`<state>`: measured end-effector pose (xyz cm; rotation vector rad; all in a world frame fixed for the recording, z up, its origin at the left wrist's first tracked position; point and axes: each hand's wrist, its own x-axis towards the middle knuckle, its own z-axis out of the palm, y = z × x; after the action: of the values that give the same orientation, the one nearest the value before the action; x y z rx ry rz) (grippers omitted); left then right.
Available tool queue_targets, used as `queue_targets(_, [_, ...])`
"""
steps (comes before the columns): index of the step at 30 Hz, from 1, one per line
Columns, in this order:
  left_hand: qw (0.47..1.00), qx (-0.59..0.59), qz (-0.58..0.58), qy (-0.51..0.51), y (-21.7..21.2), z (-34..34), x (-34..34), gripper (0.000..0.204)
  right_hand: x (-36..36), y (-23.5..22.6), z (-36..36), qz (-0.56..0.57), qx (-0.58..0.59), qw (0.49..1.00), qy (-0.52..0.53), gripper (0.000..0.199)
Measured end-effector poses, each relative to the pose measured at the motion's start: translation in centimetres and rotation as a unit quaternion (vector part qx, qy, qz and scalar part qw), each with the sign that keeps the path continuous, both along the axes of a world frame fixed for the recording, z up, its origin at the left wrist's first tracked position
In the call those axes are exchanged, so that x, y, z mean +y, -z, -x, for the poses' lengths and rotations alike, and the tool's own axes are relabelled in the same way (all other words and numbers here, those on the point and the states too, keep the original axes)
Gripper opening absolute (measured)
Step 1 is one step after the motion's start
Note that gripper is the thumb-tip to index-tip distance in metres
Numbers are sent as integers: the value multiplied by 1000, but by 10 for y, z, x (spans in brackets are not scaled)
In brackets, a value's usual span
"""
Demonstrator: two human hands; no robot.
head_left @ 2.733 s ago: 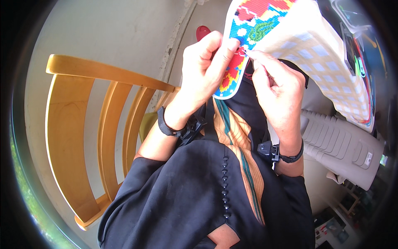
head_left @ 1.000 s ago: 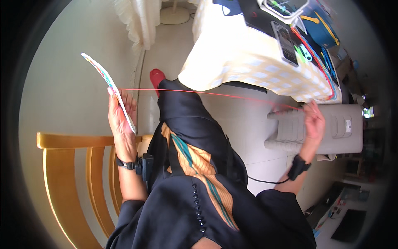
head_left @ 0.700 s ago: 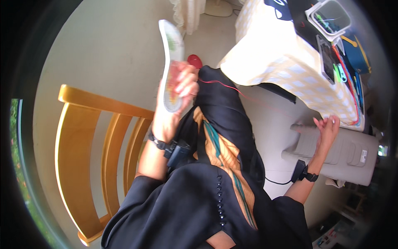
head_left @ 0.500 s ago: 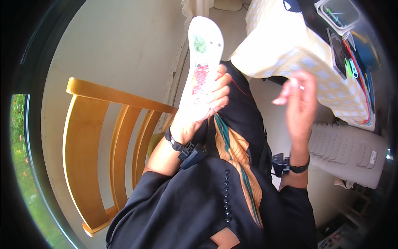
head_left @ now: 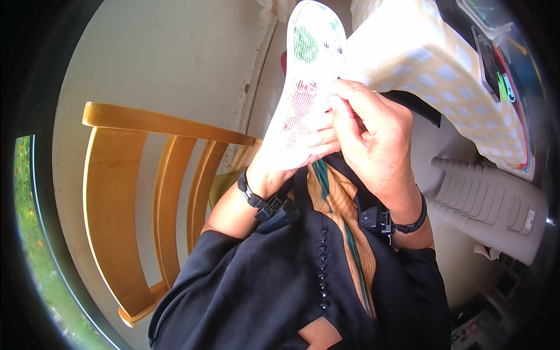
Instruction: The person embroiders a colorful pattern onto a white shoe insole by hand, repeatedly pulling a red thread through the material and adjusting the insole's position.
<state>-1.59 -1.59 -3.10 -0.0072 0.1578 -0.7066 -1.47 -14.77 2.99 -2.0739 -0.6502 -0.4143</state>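
Held upright in front of me is a white shoe insole (head_left: 298, 76), printed or stitched with a green patch near its wider top and red and pink marks lower down. My left hand (head_left: 322, 144) is closed round its narrower lower part, palm behind and fingers curled over the right edge. At that same edge, beside the red marks, my right hand (head_left: 376, 131) is pinched, thumb against forefinger. Whatever sits between those fingertips is too small to make out, and they touch or nearly touch the insole.
A table with a checked cloth (head_left: 431, 76) stands at the upper right, bearing a phone (head_left: 485, 61), small blue-handled scissors or snips (head_left: 508, 87), and red thread. A grey plastic chair (head_left: 484, 204) is below it. A wooden chair back (head_left: 116, 216) rises at my left.
My right hand has come left from open air to the insole's right edge, its fingers now pinched. The insole has shifted slightly up and right in view, still in my left hand.
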Motion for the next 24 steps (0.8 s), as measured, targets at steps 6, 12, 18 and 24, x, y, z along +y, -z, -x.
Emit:
queue_targets(6, [984,-13,-174,-27,-26,-2,-2,51,2,1,2,-44,81,996,-4,15])
queue_targets(12, [951,21,-308,-11,-34,-3,-1,51,1,4,1,-58,92,994,-8,14])
queue_targets(18, [992,-127,5,3,5,-11,-2,50,-2,3,-3,-34,43,998,-17,14])
queue_targets(24, [989,-128,68,23,14,-12,-4,48,-3,5,-4,-68,74,994,-34,19])
